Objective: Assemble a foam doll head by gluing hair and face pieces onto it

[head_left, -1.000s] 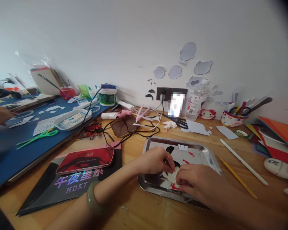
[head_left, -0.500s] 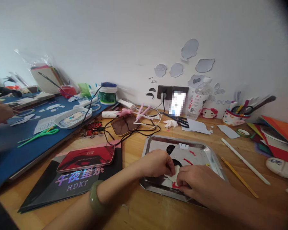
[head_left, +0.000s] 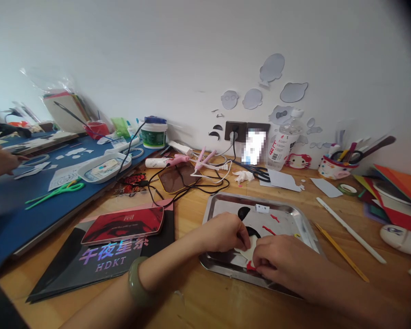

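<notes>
A metal tray [head_left: 215,208] lies in front of me with a flat white cutout [head_left: 247,254] on it. My left hand [head_left: 224,234] has its fingertips pinched at the cutout's upper left edge. At the right edge, the curled fingers of my right hand [head_left: 279,257] grip it, partly hidden by the hand itself. A black piece [head_left: 253,232] shows just above the cutout and a red piece [head_left: 250,266] below it. Farther up the tray are a black half-round piece [head_left: 244,213], thin red strips [head_left: 269,230] and a small white paper [head_left: 262,209].
Right of the tray lie a white stick [head_left: 351,230] and a yellow tool [head_left: 342,252]. Cables and pink glue guns [head_left: 180,160] lie behind. A red box [head_left: 123,225] rests on black folders at left. Another person's hand [head_left: 0,162] is at far left, above the blue table [head_left: 7,233].
My hands stay at the white cutout with hardly any movement. The other person's hand at far left has shifted slightly. The view has tilted a little.
</notes>
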Demonstrator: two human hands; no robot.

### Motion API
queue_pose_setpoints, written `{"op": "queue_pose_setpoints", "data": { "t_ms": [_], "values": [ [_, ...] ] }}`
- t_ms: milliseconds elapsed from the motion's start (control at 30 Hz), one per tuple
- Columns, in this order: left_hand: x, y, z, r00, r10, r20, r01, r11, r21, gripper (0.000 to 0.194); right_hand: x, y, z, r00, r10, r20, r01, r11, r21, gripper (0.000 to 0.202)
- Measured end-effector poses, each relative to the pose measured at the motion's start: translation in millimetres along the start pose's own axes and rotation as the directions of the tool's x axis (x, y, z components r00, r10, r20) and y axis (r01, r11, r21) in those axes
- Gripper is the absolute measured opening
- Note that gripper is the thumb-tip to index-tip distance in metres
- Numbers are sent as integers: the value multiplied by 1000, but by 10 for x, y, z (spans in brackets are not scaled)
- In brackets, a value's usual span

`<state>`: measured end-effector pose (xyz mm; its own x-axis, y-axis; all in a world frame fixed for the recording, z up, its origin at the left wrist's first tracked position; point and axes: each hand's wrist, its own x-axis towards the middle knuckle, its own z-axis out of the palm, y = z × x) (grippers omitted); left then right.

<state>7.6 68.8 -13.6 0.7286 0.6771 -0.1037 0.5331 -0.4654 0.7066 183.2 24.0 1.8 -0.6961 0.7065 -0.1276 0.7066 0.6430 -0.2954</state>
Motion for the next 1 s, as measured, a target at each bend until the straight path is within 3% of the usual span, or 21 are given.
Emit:
{"op": "queue_pose_setpoints", "data": {
  "t_ms": [233, 467, 1000],
  "values": [
    [-10, -3, 1, 1000, -15, 12, 15, 1000, 20, 16, -32, 180, -159, 996, 67, -64, -66, 998, 25, 15],
    [-34, 13, -7, 1000, 4, 28, -6, 997, 83, 19, -26, 221, -96, 993, 118, -22, -119, 992, -39, 13],
    [14, -99, 23, 998, 5, -55, 2, 991, 130, 20, 12, 221, -87, 980, 121, -156, -140, 983, -122, 15]
  ]
}}
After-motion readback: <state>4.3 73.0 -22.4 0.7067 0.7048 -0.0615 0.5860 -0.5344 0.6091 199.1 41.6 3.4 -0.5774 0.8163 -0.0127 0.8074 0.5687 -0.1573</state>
